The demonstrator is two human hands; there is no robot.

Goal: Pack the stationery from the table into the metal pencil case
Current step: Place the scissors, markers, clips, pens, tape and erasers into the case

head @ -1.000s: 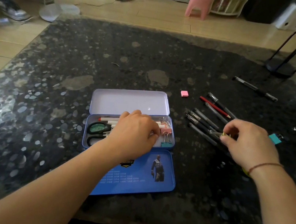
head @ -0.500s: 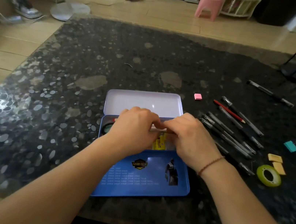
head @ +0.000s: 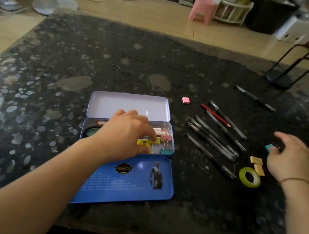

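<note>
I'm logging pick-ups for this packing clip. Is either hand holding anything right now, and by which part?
No clear grip. The left hand rests in the pencil case; the blurred right hand touches the teal eraser.

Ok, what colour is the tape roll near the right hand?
Yellow-green tape roll, clearest in the head view.
</note>
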